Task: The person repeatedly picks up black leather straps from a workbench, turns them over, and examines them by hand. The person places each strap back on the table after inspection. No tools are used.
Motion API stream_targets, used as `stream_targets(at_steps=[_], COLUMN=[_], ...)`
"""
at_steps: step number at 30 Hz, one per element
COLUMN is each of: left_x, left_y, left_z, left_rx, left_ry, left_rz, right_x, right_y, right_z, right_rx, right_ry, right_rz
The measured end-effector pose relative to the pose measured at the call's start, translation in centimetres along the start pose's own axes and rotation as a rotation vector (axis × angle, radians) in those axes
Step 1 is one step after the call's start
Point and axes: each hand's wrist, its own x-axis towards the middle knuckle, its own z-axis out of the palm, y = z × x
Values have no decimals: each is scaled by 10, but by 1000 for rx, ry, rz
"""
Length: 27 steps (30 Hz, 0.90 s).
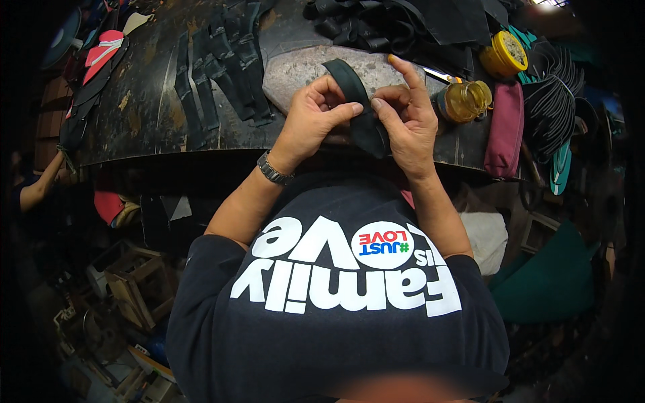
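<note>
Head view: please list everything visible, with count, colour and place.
Held strip: one, dark, between both hands
Strips: several, dark, left of slab
Slab: one, grey, on table
Table: one, black, under slab
Heap: one, black, table's far side
Jar: one, yellowish, right of slab
Tub: one, yellow, beyond jar
Pouch: one, maroon, right of jar
Cords: many, black, right of pouch
Sheet: one, green, lower right
Clutter: uncountable, mostly dark, both sides
Other person's arm: one, bare, left edge
Shirt: one, black, on torso
Watch: one, dark, left wrist
Left hand: one, bare, gripping strip
Right hand: one, bare, at strip
</note>
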Motion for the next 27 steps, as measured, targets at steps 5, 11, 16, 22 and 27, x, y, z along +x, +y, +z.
stream_targets(at_steps=[5,11,16,22,27], left_x=[-3,-4,-4,-5,-4], left_y=[-3,-3,-6,-7,-9], left_z=[6,7,10,10,5], left_rx=[-170,-220,-248,-237,-224], left_ry=[27,54,52,44,54], left_rz=[-49,-49,-17,-12,-22], right_x=[-4,-16,-22,-18,-16], right_y=[-1,-6,-5,0,0], right_z=[2,-2,-1,1,5], right_rx=[195,10,-153,-119,-120], right_ry=[148,52,47,70,98], right_rz=[61,166,110,74,18])
